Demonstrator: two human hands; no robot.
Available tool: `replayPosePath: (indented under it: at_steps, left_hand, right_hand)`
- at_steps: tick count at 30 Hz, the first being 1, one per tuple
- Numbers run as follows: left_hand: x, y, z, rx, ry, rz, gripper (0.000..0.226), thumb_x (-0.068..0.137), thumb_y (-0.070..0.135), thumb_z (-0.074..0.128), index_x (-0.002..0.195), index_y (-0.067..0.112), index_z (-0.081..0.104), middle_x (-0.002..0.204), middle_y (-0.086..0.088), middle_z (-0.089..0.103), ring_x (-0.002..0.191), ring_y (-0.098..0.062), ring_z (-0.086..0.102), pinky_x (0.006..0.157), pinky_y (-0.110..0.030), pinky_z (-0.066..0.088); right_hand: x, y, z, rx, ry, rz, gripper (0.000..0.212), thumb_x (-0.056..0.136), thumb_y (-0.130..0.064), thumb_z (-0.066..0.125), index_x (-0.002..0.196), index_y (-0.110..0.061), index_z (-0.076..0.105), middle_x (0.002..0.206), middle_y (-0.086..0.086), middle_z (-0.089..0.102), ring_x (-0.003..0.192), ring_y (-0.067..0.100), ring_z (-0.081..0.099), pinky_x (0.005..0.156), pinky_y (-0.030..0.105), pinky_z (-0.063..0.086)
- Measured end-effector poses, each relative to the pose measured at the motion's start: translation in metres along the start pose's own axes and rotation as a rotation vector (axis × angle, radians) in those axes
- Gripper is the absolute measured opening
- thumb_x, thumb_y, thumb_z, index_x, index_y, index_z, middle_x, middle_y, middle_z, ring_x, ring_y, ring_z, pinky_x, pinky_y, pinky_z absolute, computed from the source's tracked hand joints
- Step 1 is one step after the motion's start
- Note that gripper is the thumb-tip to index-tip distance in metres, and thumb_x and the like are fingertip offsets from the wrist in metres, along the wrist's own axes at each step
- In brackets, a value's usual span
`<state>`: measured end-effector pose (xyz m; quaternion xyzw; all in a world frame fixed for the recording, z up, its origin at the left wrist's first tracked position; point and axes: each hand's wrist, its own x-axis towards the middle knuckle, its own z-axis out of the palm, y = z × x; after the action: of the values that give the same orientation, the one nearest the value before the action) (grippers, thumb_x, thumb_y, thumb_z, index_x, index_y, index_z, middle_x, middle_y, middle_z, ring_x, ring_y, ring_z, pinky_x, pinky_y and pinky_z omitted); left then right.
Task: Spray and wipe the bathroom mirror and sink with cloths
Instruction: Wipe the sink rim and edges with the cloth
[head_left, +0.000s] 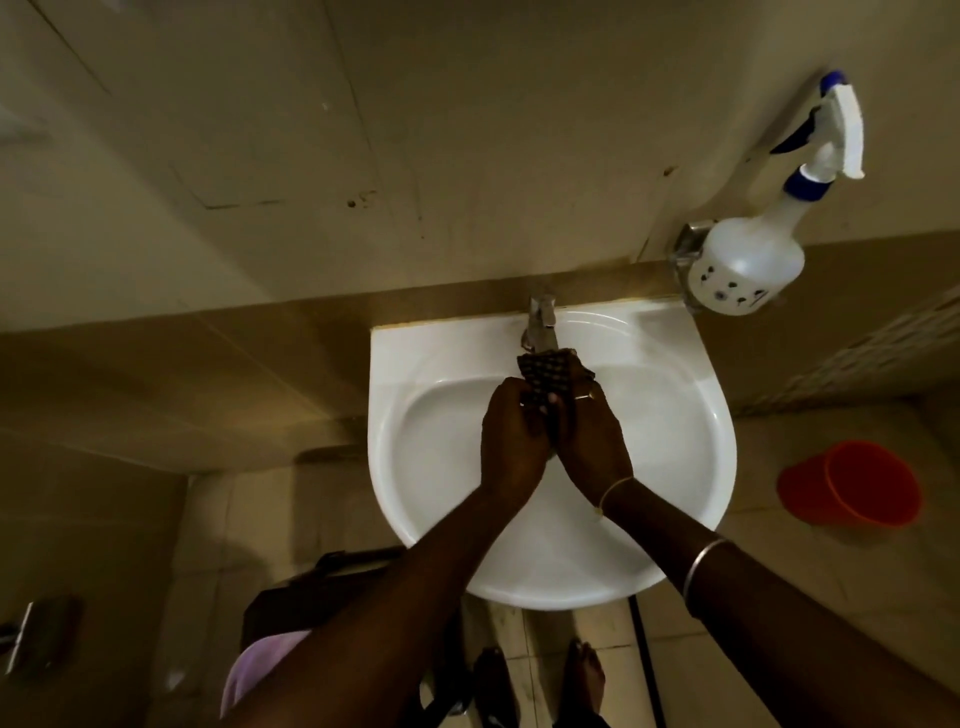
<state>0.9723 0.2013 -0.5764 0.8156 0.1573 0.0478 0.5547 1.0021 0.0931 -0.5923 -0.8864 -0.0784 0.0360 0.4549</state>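
Hands meet over the white sink (426, 364), just below the tap (541, 325). Left hand (511, 441) and right hand (589, 436) both close around a dark patterned cloth (550, 371), its top poking out at the spout. On the wall ledge to the right stands a white spray bottle (748, 260), well apart from the hands. An orange bucket (852, 483) sits on the floor.
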Motion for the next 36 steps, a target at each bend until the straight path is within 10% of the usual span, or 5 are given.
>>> replayPosePath:
  at_steps: [5,12,17,24,36]
  left_hand:
    - [-0.004,0.009,0.012,0.126,-0.019,0.208,0.022,0.098,0.009,0.058,0.119,0.011,0.064,0.115,-0.004,0.065,0.103,-0.014,0.061,0.087,-0.018,0.048]
    - [0.009,0.050,0.027,0.100,0.105,0.226,0.036,0.101,0.013,0.055,0.138,0.013,0.054,0.136,-0.004,0.059,0.124,-0.015,0.057,0.103,-0.024,0.048]
    - [-0.021,0.034,0.018,0.111,0.180,0.302,0.037,0.099,0.012,0.057,0.136,0.011,0.054,0.132,-0.004,0.060,0.124,-0.016,0.057,0.103,-0.033,0.051]
    - [-0.032,0.015,-0.007,0.145,0.203,0.232,0.033,0.096,0.005,0.062,0.128,0.010,0.060,0.124,-0.004,0.062,0.112,0.000,0.048,0.090,0.004,0.031]
    - [-0.029,0.003,-0.015,0.141,0.245,0.207,0.030,0.099,0.017,0.060,0.129,0.015,0.059,0.122,0.005,0.062,0.116,-0.007,0.056,0.100,-0.013,0.040]
  right_hand:
    - [0.006,0.016,-0.009,0.449,0.131,0.099,0.032,0.109,-0.031,0.045,0.138,-0.035,0.058,0.137,-0.011,0.063,0.130,0.014,0.058,0.107,0.046,0.050]
    - [0.091,0.000,-0.016,1.015,0.164,0.421,0.032,0.102,-0.020,0.049,0.130,-0.015,0.065,0.119,0.003,0.071,0.110,0.021,0.067,0.088,0.029,0.054]
    - [0.127,-0.020,-0.020,0.851,-0.146,0.562,0.043,0.106,-0.036,0.044,0.124,-0.003,0.065,0.101,0.014,0.071,0.086,0.029,0.071,0.072,0.035,0.061]
    - [0.161,-0.040,-0.029,0.642,-0.215,0.459,0.037,0.098,-0.049,0.047,0.089,-0.019,0.067,0.081,0.001,0.071,0.077,0.016,0.067,0.082,0.031,0.055]
    - [0.176,-0.042,-0.024,0.601,-0.375,0.606,0.046,0.102,-0.055,0.039,0.094,-0.020,0.068,0.085,0.003,0.068,0.080,0.020,0.062,0.077,0.031,0.049]
